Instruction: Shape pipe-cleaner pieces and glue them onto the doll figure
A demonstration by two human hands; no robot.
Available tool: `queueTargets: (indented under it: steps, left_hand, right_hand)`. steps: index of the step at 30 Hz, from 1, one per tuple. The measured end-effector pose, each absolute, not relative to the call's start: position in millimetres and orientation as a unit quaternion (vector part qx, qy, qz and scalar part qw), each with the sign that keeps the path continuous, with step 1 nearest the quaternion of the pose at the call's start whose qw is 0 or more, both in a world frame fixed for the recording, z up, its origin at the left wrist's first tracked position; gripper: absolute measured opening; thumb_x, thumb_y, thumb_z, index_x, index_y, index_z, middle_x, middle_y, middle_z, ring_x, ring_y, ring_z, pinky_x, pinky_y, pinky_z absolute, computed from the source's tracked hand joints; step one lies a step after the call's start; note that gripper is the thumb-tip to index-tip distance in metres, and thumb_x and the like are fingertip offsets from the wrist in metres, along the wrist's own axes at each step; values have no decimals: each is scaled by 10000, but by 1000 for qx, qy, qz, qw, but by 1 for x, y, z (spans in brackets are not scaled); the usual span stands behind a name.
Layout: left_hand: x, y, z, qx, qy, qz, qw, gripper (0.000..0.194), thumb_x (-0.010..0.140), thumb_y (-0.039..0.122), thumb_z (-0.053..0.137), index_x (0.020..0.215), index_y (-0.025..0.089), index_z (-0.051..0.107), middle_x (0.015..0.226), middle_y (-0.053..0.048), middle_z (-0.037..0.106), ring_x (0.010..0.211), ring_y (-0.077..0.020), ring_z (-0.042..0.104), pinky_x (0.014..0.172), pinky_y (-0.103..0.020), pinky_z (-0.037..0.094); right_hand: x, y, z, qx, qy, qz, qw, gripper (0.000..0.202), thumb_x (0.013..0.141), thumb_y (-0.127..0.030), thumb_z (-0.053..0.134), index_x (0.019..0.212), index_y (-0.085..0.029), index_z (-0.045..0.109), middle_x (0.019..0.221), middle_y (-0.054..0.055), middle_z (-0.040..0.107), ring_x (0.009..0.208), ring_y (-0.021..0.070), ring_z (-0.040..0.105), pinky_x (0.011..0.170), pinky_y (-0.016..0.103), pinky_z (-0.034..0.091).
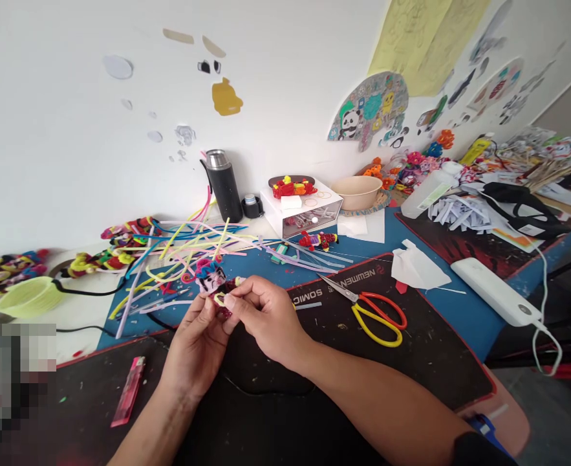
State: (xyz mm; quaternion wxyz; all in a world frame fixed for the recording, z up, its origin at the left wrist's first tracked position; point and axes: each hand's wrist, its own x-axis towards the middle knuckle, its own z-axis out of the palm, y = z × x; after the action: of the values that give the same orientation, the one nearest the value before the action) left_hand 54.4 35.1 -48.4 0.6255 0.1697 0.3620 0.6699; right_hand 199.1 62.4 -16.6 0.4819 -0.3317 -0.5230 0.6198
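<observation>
A small pipe-cleaner doll (211,279) with a white face, a blue and red headdress and a dark red body is between my hands. My left hand (195,353) grips its body from below and the left, thumb in front. On the doll's front sits a pale yellow pipe-cleaner loop (220,300). The thumb and index finger of my right hand (271,322) are pinched at that loop's right side. My fingers cover most of the doll's lower body. Scissors (355,299) with red and yellow handles lie to the right on the black mat, their blades apart.
Loose pipe cleaners (183,243) spread behind my hands. A pink lighter (129,391) lies at left on the mat (343,382). At the back stand a black thermos (223,188) and a white drawer box (285,223). A white power strip (496,292) is at right.
</observation>
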Motion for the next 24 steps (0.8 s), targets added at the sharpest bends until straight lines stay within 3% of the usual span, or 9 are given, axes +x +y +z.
queueTargets:
  steps: [13,24]
  left_hand:
    - [42,35,-37,249,410,695,535,378,720,327,1090,1009,265,854,962,2,863,840,-166,796,692,-218,659]
    - [28,37,-31,283,436,688,505,420,668,293,1107,998,251,851,982,-45,870,855,-237,825,726,-290,701]
  right_hand:
    - [204,64,-17,-389,-616,527,438,302,1002,-505,785,998,-214,702,615,-76,547,562,121,478,593,269,381]
    - [206,60,-15,-409,-687,426,423,196,1050,-397,711,1152,-237,759,669,-60,629,571,138,550,638,280,398]
